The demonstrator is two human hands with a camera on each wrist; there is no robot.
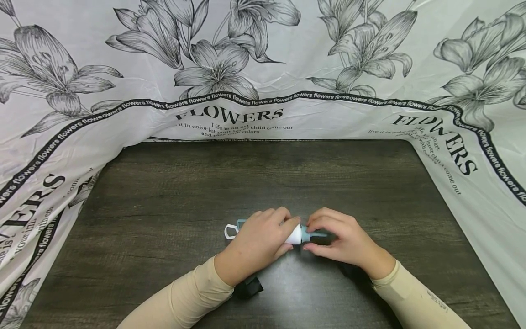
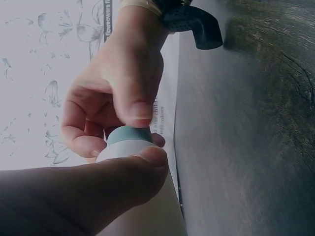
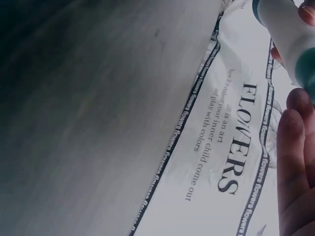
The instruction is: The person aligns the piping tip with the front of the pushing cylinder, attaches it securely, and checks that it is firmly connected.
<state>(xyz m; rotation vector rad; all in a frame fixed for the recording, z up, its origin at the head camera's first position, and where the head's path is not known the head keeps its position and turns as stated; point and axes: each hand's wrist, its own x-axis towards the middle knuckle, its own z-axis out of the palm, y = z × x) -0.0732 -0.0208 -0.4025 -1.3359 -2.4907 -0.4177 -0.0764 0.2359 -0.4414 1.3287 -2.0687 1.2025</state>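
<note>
A white bottle (image 1: 294,235) with a teal cap (image 1: 305,234) lies on its side, low over the dark table. My left hand (image 1: 263,237) grips the white body from above, its thumb along the near side. The right hand (image 1: 343,235) holds the teal cap between thumb and curled fingers; a thin teal stem (image 1: 318,234) runs back under its palm. In the left wrist view the right thumb and fingers surround the cap (image 2: 129,133). Left of my left hand a white loop (image 1: 231,231) and a teal edge (image 1: 240,223) stick out; how they join the bottle is hidden.
The dark wood-grain table (image 1: 263,173) spreads around both hands. A white cloth (image 1: 328,123) printed with flowers and lettering hangs behind it and along both sides. A black wrist mount (image 1: 248,288) sits below the left wrist.
</note>
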